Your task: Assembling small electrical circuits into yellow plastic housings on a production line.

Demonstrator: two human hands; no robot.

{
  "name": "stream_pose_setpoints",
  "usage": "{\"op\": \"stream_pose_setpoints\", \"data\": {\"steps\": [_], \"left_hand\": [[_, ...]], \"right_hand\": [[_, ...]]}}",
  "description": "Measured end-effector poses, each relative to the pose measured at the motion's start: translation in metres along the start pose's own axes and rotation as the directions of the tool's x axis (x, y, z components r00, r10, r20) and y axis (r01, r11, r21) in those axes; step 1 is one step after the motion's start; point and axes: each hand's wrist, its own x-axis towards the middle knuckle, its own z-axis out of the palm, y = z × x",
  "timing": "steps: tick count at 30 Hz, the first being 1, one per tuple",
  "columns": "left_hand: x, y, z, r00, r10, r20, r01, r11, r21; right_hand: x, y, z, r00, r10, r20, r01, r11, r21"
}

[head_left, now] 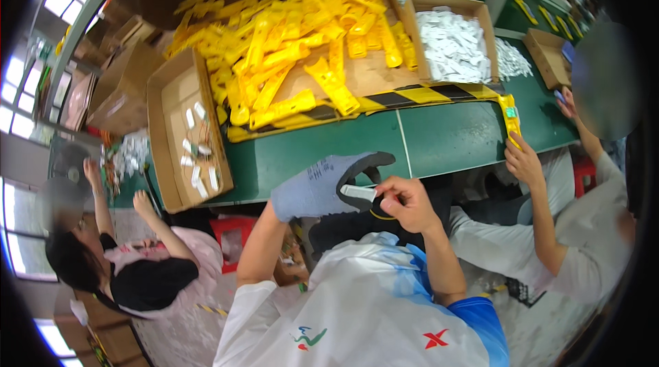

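In the head view, I have my gloved left hand (326, 186) curled partway round a small white piece (358, 193), gripping its left part between thumb and fingers. My bare right hand (412, 206) is just to the right, thumb and forefinger nearly together at the piece's free end. I cannot tell whether that pinch has hold of it or only touches it.

The relation I judge to matter most: the piece bridges the two hands, its long axis running across from left to right, dipping slightly toward my right fingertips. The left hand is nearer, since it bears most of the length.

Beyond both hands lies a heap of yellow casings (336, 86); a cardboard box of white parts (453, 44) sits beyond and right of my right hand, and a shallow cardboard box (165, 120) left of my glove.
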Motion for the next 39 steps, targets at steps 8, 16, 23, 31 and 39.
{"op": "stream_pose_setpoints", "data": {"steps": [8, 16, 23, 31, 39], "left_hand": [[0.004, -0.021, -0.010, 0.941, -0.314, -0.129, 0.332, 0.930, 0.157], [-0.008, -0.150, -0.023, 0.852, -0.125, -0.509, 0.506, 0.452, 0.735], [-0.001, -0.075, 0.033, 0.404, -0.213, -0.890, -0.123, 0.951, -0.284], [0.004, -0.091, 0.071, 0.339, 0.078, -0.937, -0.180, 0.984, 0.017], [0.006, -0.083, 0.089, 0.171, 0.084, -0.982, -0.159, 0.986, 0.056]], "right_hand": [[-0.002, 0.013, 0.000, 0.959, 0.273, -0.071, -0.274, 0.962, -0.007], [-0.009, 0.014, 0.010, 0.994, 0.080, -0.072, -0.084, 0.995, -0.047], [0.007, 0.008, 0.023, 0.986, -0.137, -0.091, 0.105, 0.949, -0.297], [0.029, 0.004, 0.022, 0.943, -0.284, -0.172, 0.150, 0.827, -0.542], [0.030, -0.001, 0.034, 0.972, -0.107, -0.211, -0.008, 0.876, -0.483]]}}
